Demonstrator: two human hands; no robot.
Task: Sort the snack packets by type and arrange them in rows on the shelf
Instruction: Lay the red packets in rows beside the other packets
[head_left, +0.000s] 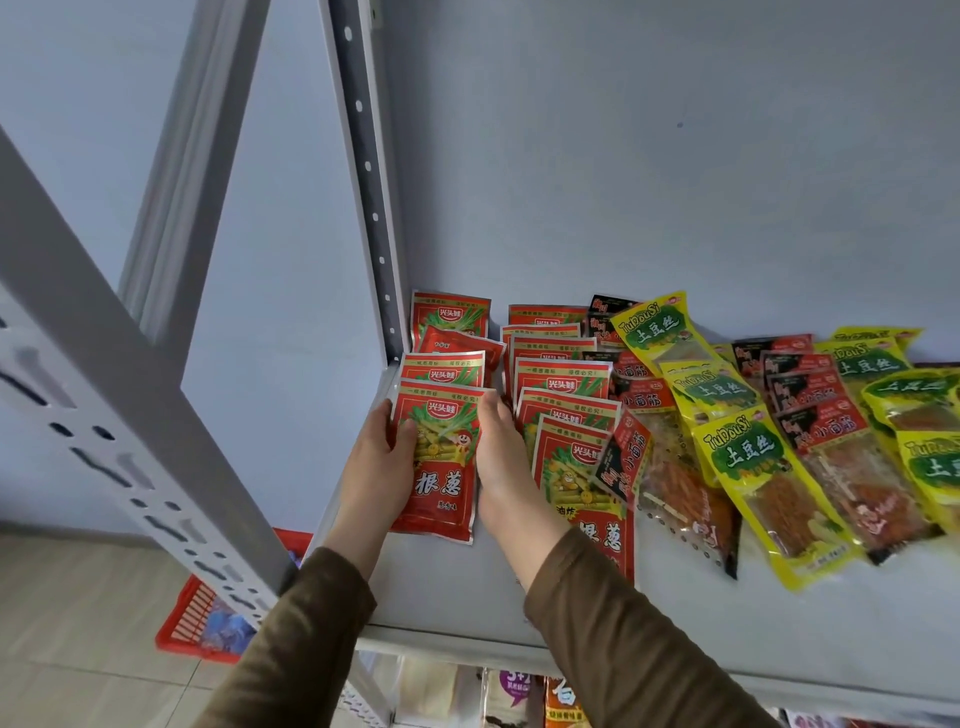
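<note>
Head view, shelf: grey shelf (571, 613) with a perforated upright at its left rear corner; snack packets lie overlapped in rows running from the front edge toward the back.
Head view, left hand: left hand (382, 467) grips the left edge of the front red packet (441, 462), thumb curled over its face, fingers behind.
Head view, right hand: right hand (501, 457) is at the same packet's right edge, fingers tucked round it; grip clamped on that packet from both sides.
Head view, held packet: at the left end of the shelf, frontmost of the first red row (449, 338), overlapping the packet behind it, lower end toward the front edge.
Head view, second red row: second red row (563, 395) lies just beside the first, on its right, stepped the same way.
Head view, black-and-red packets: black-and-red packets (810, 410) run further right, some skewed, one tilted against the second red row.
Head view, yellow packets: yellow packets (737, 447) lie mixed among the black-and-red ones toward the right end, not squared up.
Head view, below: red basket (192, 618) on the floor beside the left end of the shelf; more packets on a lower shelf, too blurred to name.
Step in hand: seating and squaring the front packet of the leftmost red row, as I judge it.
Next move calls for: releasing both hands without dragging the row, then shifting right to separate yellow from black-and-red.
</note>
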